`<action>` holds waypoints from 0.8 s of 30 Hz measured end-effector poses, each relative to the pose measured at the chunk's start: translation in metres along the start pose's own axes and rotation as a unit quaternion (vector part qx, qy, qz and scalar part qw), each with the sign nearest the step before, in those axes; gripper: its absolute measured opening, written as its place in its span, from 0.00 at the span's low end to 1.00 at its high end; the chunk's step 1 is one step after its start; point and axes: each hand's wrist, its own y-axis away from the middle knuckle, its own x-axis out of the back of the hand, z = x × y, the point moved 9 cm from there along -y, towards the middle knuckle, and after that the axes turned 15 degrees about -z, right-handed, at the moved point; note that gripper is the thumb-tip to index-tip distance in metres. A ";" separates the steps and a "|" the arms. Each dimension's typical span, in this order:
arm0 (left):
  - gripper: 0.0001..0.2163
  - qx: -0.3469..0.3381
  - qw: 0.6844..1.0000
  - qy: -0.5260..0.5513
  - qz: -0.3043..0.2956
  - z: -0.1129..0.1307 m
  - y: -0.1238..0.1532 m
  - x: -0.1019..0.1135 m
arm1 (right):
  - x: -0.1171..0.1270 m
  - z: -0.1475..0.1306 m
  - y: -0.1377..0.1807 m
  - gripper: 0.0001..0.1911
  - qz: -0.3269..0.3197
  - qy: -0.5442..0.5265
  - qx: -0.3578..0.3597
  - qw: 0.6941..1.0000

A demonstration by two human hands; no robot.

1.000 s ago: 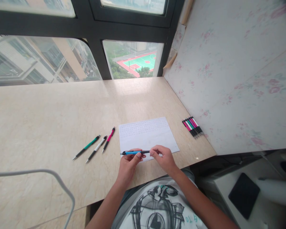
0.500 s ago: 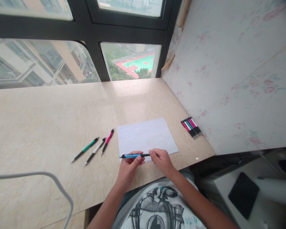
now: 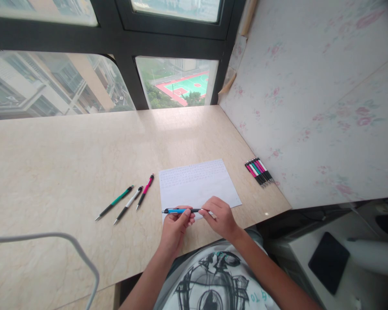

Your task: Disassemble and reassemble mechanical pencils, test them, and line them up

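I hold a blue and black pen [image 3: 178, 210] level over the near edge of a white sheet of paper [image 3: 197, 183] with faint writing. My left hand [image 3: 176, 228] pinches the blue barrel. My right hand [image 3: 220, 216] grips the pen's black end with closed fingers. Both hands hover just above the beige marble desk [image 3: 67, 150].
A green pen [image 3: 114, 202], a white pen [image 3: 128, 205] and a pink pen [image 3: 145, 191] lie side by side to the left of the paper. A bundle of several pens [image 3: 259, 171] sits by the floral wall at right. A grey cable [image 3: 67, 245] loops over the near left.
The hands and pen have barely shifted; the right hand's fingers have closed slightly further over the pen's black end.
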 end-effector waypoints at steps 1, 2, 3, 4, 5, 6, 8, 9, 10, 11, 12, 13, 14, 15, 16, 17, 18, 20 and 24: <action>0.12 0.000 1.000 -0.005 -0.004 0.001 -0.001 0.001 | 0.001 0.002 0.000 0.07 0.000 -0.019 -0.005 1.000; 0.12 -0.002 1.000 -0.013 -0.007 0.002 -0.001 0.003 | 0.001 0.004 0.000 0.04 0.000 -0.043 -0.016 0.999; 0.12 -0.005 1.000 -0.022 -0.010 0.004 -0.001 0.004 | 0.001 0.008 0.000 0.04 0.001 -0.070 -0.032 0.997; 0.12 -0.008 0.999 -0.032 -0.011 0.006 -0.001 0.006 | 0.000 0.013 0.000 0.08 0.001 -0.097 -0.054 0.994; 0.12 -0.012 0.999 -0.043 -0.012 0.007 -0.002 0.007 | -0.002 0.018 0.000 0.09 -0.002 -0.123 -0.077 0.989; 0.12 -0.015 0.998 -0.053 -0.011 0.009 -0.002 0.008 | -0.004 0.023 0.000 0.09 -0.008 -0.148 -0.100 0.984; 0.13 -0.017 0.997 -0.070 -0.010 0.011 -0.001 0.009 | -0.008 0.032 0.001 0.14 -0.020 -0.184 -0.138 0.973; 0.13 -0.018 0.997 -0.076 -0.011 0.011 -0.001 0.009 | -0.010 0.035 0.002 0.17 -0.025 -0.196 -0.151 0.969; 0.13 -0.017 0.997 -0.080 -0.012 0.011 -0.001 0.008 | -0.011 0.038 0.002 0.19 -0.029 -0.205 -0.161 0.965; 0.13 -0.017 0.996 -0.081 -0.013 0.012 -0.002 0.007 | -0.012 0.040 0.003 0.18 -0.031 -0.212 -0.168 0.962; 0.13 -0.018 0.996 -0.081 -0.015 0.012 -0.002 0.007 | -0.013 0.043 0.003 0.17 -0.031 -0.219 -0.172 0.960; 0.13 -0.019 0.996 -0.080 -0.017 0.012 -0.002 0.007 | -0.013 0.044 0.004 0.15 -0.032 -0.227 -0.175 0.957; 0.13 -0.021 0.996 -0.080 -0.017 0.012 -0.002 0.007 | -0.014 0.045 0.004 0.14 -0.033 -0.237 -0.177 0.955; 0.13 -0.022 0.996 -0.081 -0.017 0.012 -0.002 0.007 | -0.016 0.046 0.004 0.14 -0.036 -0.248 -0.178 0.952; 0.13 -0.022 0.996 -0.083 -0.018 0.012 -0.002 0.008 | -0.018 0.048 0.005 0.15 -0.040 -0.263 -0.181 0.947; 0.13 -0.023 0.996 -0.086 -0.020 0.012 -0.002 0.008 | -0.020 0.049 0.005 0.16 -0.044 -0.281 -0.186 0.941; 0.13 -0.023 0.995 -0.090 -0.023 0.012 -0.002 0.008 | -0.022 0.050 0.005 0.18 -0.049 -0.299 -0.192 0.934; 0.13 -0.022 0.995 -0.098 -0.029 0.012 -0.002 0.007 | -0.026 0.051 0.005 0.19 -0.057 -0.319 -0.202 0.924; 0.13 -0.020 0.995 -0.094 -0.021 0.014 -0.002 0.007 | -0.021 0.048 0.003 0.11 -0.046 -0.286 -0.190 0.938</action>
